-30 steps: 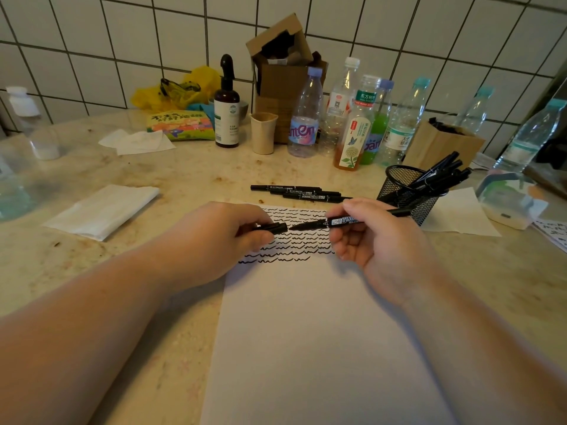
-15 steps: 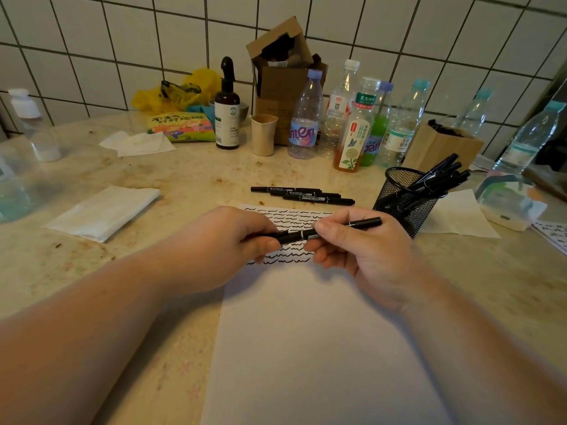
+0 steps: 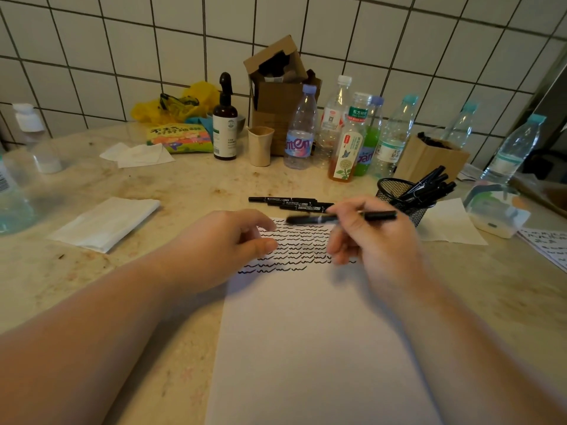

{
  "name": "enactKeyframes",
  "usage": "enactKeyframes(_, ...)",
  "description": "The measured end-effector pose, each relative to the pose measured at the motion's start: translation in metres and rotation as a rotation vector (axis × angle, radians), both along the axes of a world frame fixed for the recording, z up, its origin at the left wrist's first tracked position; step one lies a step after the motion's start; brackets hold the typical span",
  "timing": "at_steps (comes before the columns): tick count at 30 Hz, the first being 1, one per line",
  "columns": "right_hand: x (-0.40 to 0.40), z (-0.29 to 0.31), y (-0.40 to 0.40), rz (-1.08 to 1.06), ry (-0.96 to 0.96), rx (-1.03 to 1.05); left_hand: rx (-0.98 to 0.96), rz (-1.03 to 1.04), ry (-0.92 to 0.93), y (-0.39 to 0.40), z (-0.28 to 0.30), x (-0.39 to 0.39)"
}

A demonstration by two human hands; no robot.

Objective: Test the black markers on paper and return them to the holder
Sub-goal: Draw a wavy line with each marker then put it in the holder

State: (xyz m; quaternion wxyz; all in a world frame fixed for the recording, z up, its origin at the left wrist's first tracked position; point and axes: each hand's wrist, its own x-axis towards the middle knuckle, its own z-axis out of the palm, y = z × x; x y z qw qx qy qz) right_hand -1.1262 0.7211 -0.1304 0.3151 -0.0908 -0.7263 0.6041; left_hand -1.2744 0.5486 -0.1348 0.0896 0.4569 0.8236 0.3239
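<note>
My right hand (image 3: 372,243) holds a capped black marker (image 3: 310,219) level above the white paper (image 3: 306,348), whose top part carries rows of black wavy lines. My left hand (image 3: 227,240) hovers over the paper's left edge, fingers loosely curled and holding nothing, a short gap from the marker's left end. Three more black markers (image 3: 285,203) lie side by side on the counter just beyond the paper. A black mesh holder (image 3: 394,194) with several markers leaning to the right stands at the right, behind my right hand.
Several plastic bottles (image 3: 300,139), a brown pump bottle (image 3: 225,124), a beige cup (image 3: 260,145) and cardboard boxes (image 3: 276,96) line the tiled wall. Folded tissues (image 3: 107,222) lie left, a napkin (image 3: 448,223) and a plastic container (image 3: 494,210) right.
The cap went onto the marker between both hands. My left hand then let go and drew back left, while my right hand lifted the closed marker up and to the right.
</note>
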Motion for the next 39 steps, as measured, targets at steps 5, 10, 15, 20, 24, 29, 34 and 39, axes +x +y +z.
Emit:
enactKeyframes(5,0.008,0.012,0.019,-0.515,0.123,0.049,-0.035,0.028,0.023,-0.002,-0.002,-0.001)
enactKeyframes(10,0.008,0.031,0.033,-0.705,0.013,-0.005,-0.03,0.013,-0.012,-0.002,-0.003,0.003)
enactKeyframes(15,0.011,0.049,0.037,-0.721,-0.143,0.045,-0.004,0.016,-0.005,-0.003,-0.004,0.002)
enactKeyframes(20,0.022,0.074,0.025,-0.794,-0.063,0.219,-0.003,0.004,0.029,-0.002,-0.007,0.001)
enactKeyframes(24,0.001,0.067,0.013,-0.608,-0.256,0.552,-0.014,0.0,0.03,0.0,-0.01,-0.001)
enactKeyframes(29,-0.064,0.025,0.031,-0.32,-0.78,0.877,-0.053,0.008,0.041,0.0,-0.008,-0.002)
enactKeyframes(34,-0.1,-0.006,0.055,-0.342,-1.044,1.032,-0.07,0.0,0.082,0.001,-0.008,-0.003)
enactKeyframes(39,-0.104,-0.016,0.06,-0.493,-1.025,1.091,-0.07,-0.013,0.108,0.001,-0.008,-0.004)
